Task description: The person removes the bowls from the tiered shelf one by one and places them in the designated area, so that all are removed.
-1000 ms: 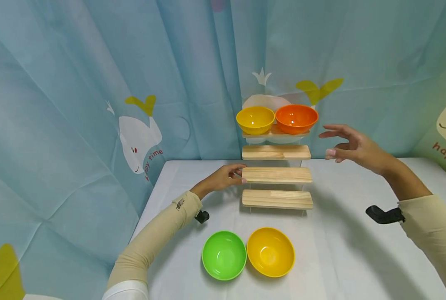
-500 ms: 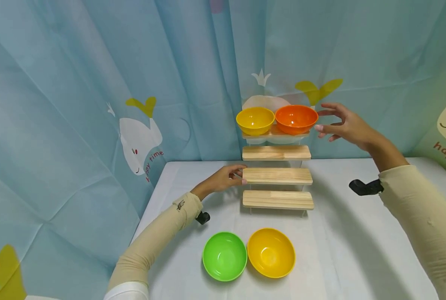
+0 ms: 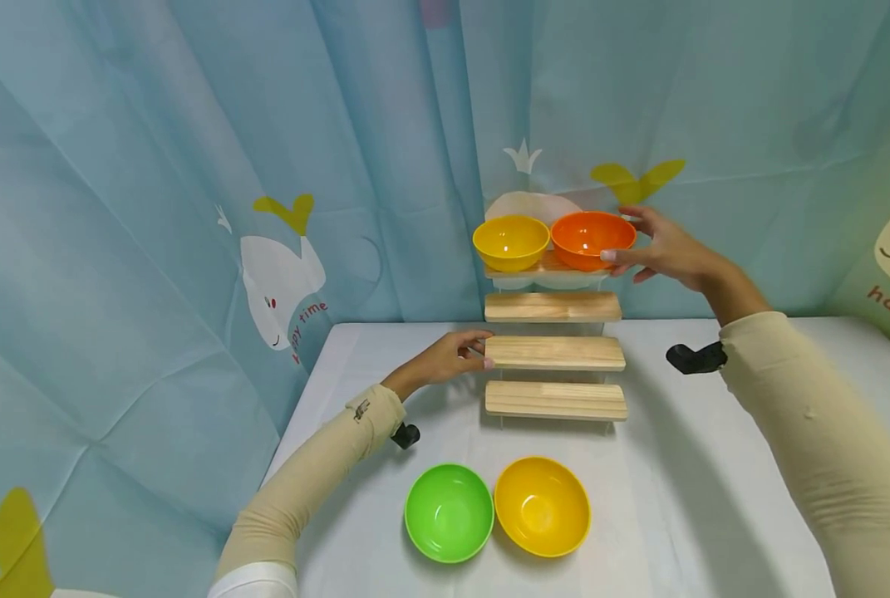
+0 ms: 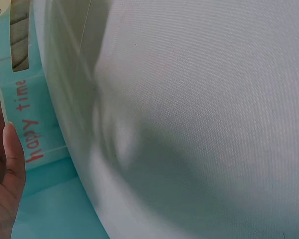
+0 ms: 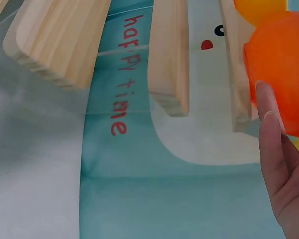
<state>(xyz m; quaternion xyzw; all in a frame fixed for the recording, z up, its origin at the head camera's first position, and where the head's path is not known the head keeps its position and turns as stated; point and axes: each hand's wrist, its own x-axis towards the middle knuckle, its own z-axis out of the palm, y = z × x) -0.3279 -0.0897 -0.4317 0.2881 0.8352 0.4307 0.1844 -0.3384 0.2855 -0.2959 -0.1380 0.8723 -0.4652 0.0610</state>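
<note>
A tiered display stand with wooden shelves [image 3: 555, 353] stands on the table. On its top shelf sit a yellow bowl [image 3: 510, 243] and an orange bowl [image 3: 587, 235], side by side. My right hand [image 3: 672, 253] holds the orange bowl at its right side, thumb in front and fingers behind; in the right wrist view, fingertips touch the orange bowl [image 5: 284, 69]. My left hand [image 3: 445, 357] grips the left end of a lower shelf between thumb and fingers. The left wrist view shows only part of the left hand [image 4: 5, 174], at its edge.
Nearer me, a green bowl [image 3: 448, 513] and a second, deeper-yellow bowl [image 3: 542, 507] rest on the white tablecloth [image 3: 661, 531], close together. A blue curtain [image 3: 400, 149] with printed whales hangs right behind the stand.
My right hand has moved left and up from beside the stand to the orange bowl's right side. The left hand has stayed at the shelf end, and the bowls stand where they were.
</note>
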